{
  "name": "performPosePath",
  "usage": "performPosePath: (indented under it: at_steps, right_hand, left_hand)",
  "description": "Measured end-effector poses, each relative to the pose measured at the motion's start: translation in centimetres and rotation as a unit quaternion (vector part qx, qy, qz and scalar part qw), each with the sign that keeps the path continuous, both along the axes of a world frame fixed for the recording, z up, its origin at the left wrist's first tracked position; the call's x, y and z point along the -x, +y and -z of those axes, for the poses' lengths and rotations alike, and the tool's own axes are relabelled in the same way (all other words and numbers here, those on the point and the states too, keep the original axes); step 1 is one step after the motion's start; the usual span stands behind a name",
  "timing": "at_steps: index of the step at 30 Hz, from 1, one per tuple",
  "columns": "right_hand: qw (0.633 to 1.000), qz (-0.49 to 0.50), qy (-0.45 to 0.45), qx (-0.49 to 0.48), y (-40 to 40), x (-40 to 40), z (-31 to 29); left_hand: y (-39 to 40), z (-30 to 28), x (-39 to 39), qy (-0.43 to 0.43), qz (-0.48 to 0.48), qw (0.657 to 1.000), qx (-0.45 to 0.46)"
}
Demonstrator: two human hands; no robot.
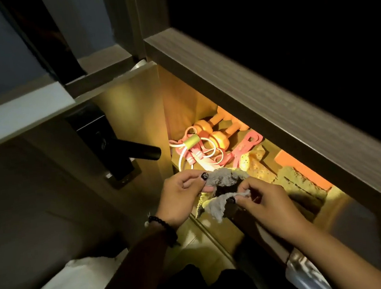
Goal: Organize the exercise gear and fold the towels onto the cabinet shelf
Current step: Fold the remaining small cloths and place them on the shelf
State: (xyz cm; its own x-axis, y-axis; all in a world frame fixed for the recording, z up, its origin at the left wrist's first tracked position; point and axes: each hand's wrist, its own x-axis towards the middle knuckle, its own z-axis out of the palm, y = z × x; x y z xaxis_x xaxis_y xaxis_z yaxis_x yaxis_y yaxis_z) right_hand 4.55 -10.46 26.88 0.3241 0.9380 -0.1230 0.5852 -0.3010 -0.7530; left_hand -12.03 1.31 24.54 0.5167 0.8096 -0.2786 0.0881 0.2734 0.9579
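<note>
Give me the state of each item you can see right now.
Grey fluffy towel: bunched, pinched by left hand and right hand.
Orange dumbbells: lying on lit cabinet shelf.
Pink skipping rope: loosely coiled beside them.
Black door handle: horizontal.

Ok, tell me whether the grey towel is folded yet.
Not folded: the grey towel is bunched, pinched between the left hand and right hand.

No text, label or number can be read anywhere (the dim, blurred view hides fine detail).
</note>
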Motion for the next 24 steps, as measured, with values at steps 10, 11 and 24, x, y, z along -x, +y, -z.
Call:
performPosePath:
  at_steps: [10, 11, 24]
  right_hand:
    - [0.979, 0.115, -0.006, -0.167, -0.3, 3.4, 7.4]
    - [0.973, 0.131, -0.015, -0.190, -0.5, 3.9, 8.0]
    - [0.869, 0.331, -0.100, -0.353, -6.7, 13.9, 7.6]
  left_hand:
    - [0.5, 4.9, -0.8, -0.067, 0.099, 0.992, -0.042]
    - [0.4, 5.4, -0.4, -0.080, 0.112, 0.989, -0.053]
    - [-4.7, 8.0, 7.7, -0.264, 0.294, 0.891, -0.223]
